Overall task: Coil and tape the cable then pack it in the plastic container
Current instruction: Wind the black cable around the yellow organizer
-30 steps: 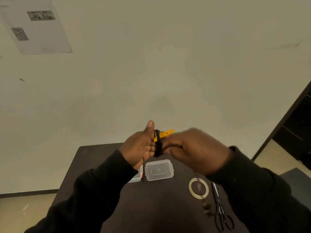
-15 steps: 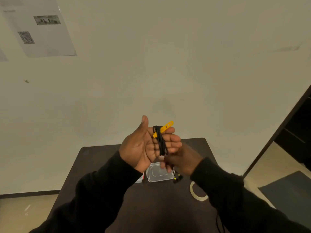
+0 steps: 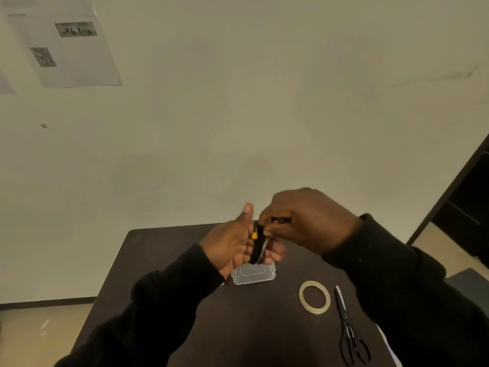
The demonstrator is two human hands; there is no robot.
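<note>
A black cable (image 3: 258,247) with yellow parts is wound in loops around the fingers of my left hand (image 3: 232,243), which is held up above the table with the thumb pointing up. My right hand (image 3: 304,221) is over the top of the coil and pinches the cable's free end, a black and yellow plug, at the fingertips. Below my hands, the clear plastic container (image 3: 254,275) lies flat on the dark table (image 3: 238,327). A roll of clear tape (image 3: 314,296) lies to its right.
Black scissors (image 3: 349,329) lie right of the tape, near my right sleeve. A small white object is partly hidden under my left wrist beside the container. A pale wall with paper sheets (image 3: 66,41) stands behind the table, and a dark doorway is at the right.
My right hand has risen from under the left hand to the top of the coil, carrying the cable end over. The yellow tab that stuck out is now covered.
</note>
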